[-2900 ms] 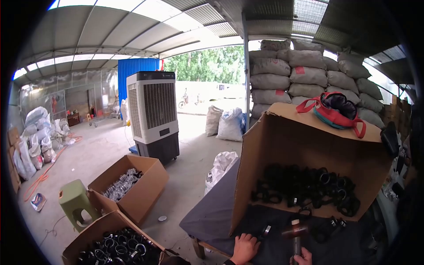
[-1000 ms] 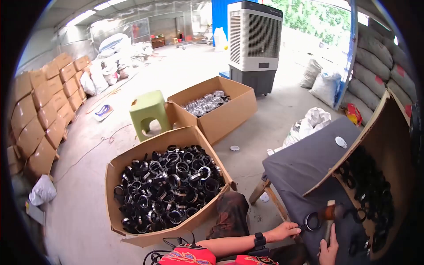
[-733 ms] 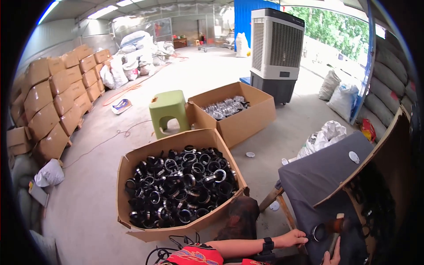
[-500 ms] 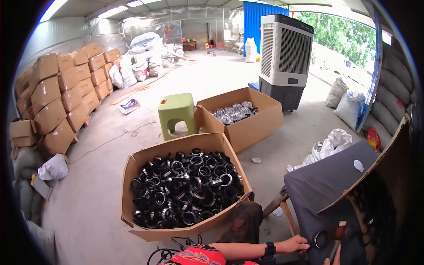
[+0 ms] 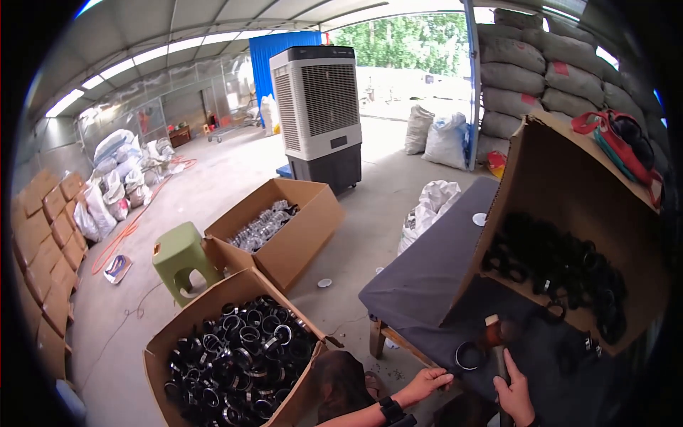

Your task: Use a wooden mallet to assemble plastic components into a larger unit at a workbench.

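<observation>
My left hand (image 5: pixel 425 385) is closed in a pinch at the edge of a black ring (image 5: pixel 468 356) with a shiny rim. The ring rests on the dark cloth of the work table (image 5: pixel 420 267). In my right hand (image 5: pixel 515 396) is the handle of a hammer (image 5: pixel 494 331), its reddish-brown head lying just beyond the ring. Next to the hammer, a tilted cardboard box (image 5: pixel 530 160) opens toward me, with many black rings (image 5: pixel 548 267) spilling down inside it.
An open carton (image 5: pixel 155 370) of black rings stands on the floor at the left. Behind it are a green stool (image 5: pixel 186 260), a carton (image 5: pixel 313 231) of clear pieces and an air cooler (image 5: pixel 318 114). Sacks (image 5: pixel 509 78) are stacked at the right; a red strapped item (image 5: pixel 629 153) lies atop the tilted box.
The view has swung to the right, bringing the tilted box and my right hand further into sight. The left hand stays by the ring, and the hammer stays close to it.
</observation>
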### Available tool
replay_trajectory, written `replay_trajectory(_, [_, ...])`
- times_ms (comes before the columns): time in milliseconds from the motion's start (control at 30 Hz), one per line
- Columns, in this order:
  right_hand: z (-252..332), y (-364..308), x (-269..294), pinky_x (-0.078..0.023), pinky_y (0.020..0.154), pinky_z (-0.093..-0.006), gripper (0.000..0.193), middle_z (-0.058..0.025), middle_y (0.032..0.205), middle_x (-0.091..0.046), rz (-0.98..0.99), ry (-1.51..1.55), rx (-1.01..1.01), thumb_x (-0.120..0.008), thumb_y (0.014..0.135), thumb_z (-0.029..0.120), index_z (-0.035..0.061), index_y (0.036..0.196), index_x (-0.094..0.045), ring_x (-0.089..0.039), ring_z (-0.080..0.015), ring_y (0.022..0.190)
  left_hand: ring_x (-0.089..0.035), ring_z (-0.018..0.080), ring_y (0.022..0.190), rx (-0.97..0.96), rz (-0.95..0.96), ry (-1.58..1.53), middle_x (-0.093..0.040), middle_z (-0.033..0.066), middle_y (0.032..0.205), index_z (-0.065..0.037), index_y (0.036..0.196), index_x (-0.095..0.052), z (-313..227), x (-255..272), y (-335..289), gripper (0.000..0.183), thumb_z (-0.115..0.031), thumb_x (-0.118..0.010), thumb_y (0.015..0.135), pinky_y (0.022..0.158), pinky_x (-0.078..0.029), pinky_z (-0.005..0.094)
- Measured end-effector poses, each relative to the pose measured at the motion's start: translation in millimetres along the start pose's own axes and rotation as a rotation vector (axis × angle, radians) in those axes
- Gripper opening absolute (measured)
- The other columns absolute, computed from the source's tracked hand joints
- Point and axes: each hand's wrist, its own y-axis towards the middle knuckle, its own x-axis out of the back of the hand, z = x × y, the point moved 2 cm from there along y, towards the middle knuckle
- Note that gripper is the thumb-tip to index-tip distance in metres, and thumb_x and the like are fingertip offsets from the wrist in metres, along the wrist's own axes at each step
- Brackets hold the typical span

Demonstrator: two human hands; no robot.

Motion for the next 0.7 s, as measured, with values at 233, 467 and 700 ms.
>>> replay_trajectory(233, [-1.1, 4.0, 0.8, -0.049, 0.078, -0.0312, 0.06, -0.0219, 0.112, -0.063, 0.02, 0.022, -0.118, -0.057, 0.085, 0.007, 0.0053, 0.141, -0.037, -0.065, -0.0218, 0.084, -0.058, 0.0104, 0.076, -0.024, -0.079, 0.247, -0.063, 0.0019, 0.077, -0.002, 0.08, -0.063, -17.8, 3.3, -6.2, 0.023, -0.017, -0.053, 0.095, 0.075, -0.046, 0.0263])
replay_trajectory(467, [45.5, 13.2, 47.5, -0.043, 0.051, -0.0235, 0.059, -0.001, 0.068, -0.056, -0.139, 0.096, 0.014, -0.055, 0.089, 0.007, 0.0105, 0.144, -0.034, -0.045, -0.0062, 0.049, -0.057, 0.0114, 0.078, 0.035, -0.093, -0.014, -0.064, 0.0027, 0.076, -0.003, 0.08, -0.065, -16.8, -1.4, -7.0, 0.024, -0.022, -0.058, 0.093, 0.08, -0.043, 0.0281])
replay_trajectory(700, [26.5, 11.2, 4.6, -0.047, 0.084, -0.0289, 0.061, -0.0186, 0.119, -0.054, 0.064, 0.018, -0.159, -0.054, 0.09, 0.009, 0.0106, 0.145, -0.03, -0.055, -0.0239, 0.105, -0.058, 0.0119, 0.076, 0.133, -0.092, 0.066, -0.065, 0.003, 0.075, -0.003, 0.08, -0.065, -26.2, -1.9, -3.6, 0.025, -0.024, -0.059, 0.092, 0.078, -0.044, 0.0284])
